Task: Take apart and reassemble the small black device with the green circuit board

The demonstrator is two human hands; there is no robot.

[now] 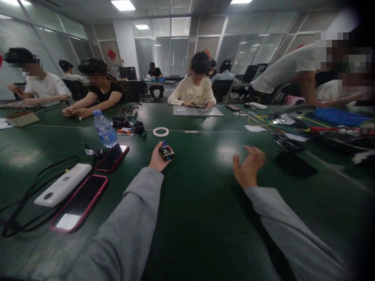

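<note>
My left hand (157, 159) is closed around a small circuit board (166, 152) with a dark blue piece at its top, held just over the green table (199, 218). Its fingers are partly hidden behind the board. Over to the right, my right hand (249, 167) is raised above the tabletop, fingers apart, with nothing in it. A white ring (161, 132), which looks like a roll of tape, lies beyond my left hand.
At left are a red-edged phone (113, 157), a pink-cased phone (80, 203), a white power bank (63, 185), black cables and a water bottle (104, 128). Tools and wires (288, 140) clutter the right. A person (191, 91) sits opposite, hands on a grey board (198, 111).
</note>
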